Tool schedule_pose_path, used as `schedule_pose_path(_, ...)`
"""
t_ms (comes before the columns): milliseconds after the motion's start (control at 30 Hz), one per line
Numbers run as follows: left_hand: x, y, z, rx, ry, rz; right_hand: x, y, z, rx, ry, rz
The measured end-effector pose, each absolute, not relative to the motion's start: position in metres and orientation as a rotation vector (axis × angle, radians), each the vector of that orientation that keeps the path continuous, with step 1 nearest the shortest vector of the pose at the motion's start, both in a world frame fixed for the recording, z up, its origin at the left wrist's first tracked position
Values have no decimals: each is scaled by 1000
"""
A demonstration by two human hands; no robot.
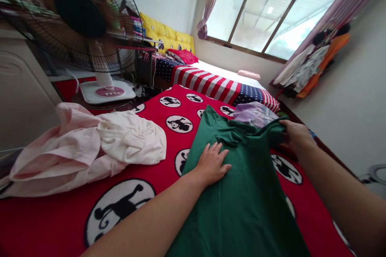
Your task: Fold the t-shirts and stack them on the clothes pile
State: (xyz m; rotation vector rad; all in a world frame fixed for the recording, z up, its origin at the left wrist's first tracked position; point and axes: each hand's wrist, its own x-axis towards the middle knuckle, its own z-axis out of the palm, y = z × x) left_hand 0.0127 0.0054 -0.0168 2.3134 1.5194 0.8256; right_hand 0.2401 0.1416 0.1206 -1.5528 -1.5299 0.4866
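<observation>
A dark green T-shirt (241, 209) lies spread on a red blanket (157, 128) printed with black figures in white circles. My left hand (212, 164) rests flat on the shirt's middle, fingers apart, holding nothing. At the far shoulder, my right hand (297, 136) has the green cloth pinched in its fingers. A crumpled pale pink garment (54, 156) and a cream garment (129, 140) lie to the left of my left hand. A lilac garment (255, 114) sits just beyond the shirt's collar.
A running pedestal fan (80, 20) with a white base (105, 92) stands past the bed's left side. Beyond the blanket lies a second bed with flag-patterned bedding (205, 84) and a yellow headboard (165, 32). Clothes (310, 64) hang on the right wall.
</observation>
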Motion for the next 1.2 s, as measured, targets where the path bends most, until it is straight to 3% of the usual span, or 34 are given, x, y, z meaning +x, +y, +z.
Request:
schedule_pose_path(200, 2, 15, -14, 1873, 1405, 1304, 130, 116, 132, -1316, -1706, 815)
schedule_pose_path(333, -2, 18, -14, 1692, 1352, 1443, 123, 68, 119, -1081, -1922, 891)
schedule_pose_path(633, 2, 21, -18, 1875, 1379, 1322, 257, -63, 43, -1627, -2148, 761)
schedule_pose_path(800, 3, 19, -18, 1988, 1399, 1204, 283, -121, 22, -1801, -2271, 658)
schedule_pose_path(1033, 1, 19, -17, 2000, 1395, 1204, 260, -156, 48, -1702, -2198, 701)
schedule_pose_path(1200, -1, 25, -19, 1820, 1316, 1309, 210, -173, 56, -1240, -2222, 676)
